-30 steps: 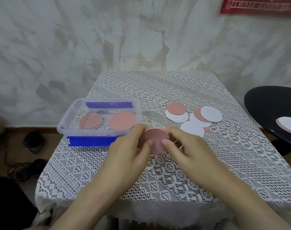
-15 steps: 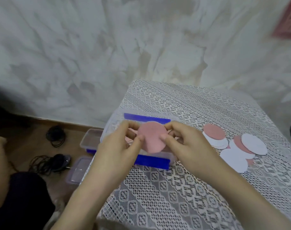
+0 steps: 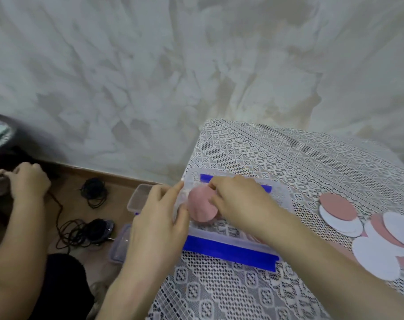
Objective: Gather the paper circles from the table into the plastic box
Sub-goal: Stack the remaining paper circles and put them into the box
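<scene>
The right hand point(image 3: 240, 204) pinches a pink paper circle point(image 3: 202, 206) low inside the plastic box point(image 3: 210, 236), which sits at the table's point(image 3: 288, 153) left edge. The left hand point(image 3: 157, 225), fingers loosely extended, rests against the box's left end. A careless push there could slide the box off that edge, and releasing the circle tilted could leave it propped against a wall.

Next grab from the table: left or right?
Right, probably. The right hand, pinching a pink circle over the plastic box, is nearer the loose circles; the left hand is at the box's left end.
</scene>
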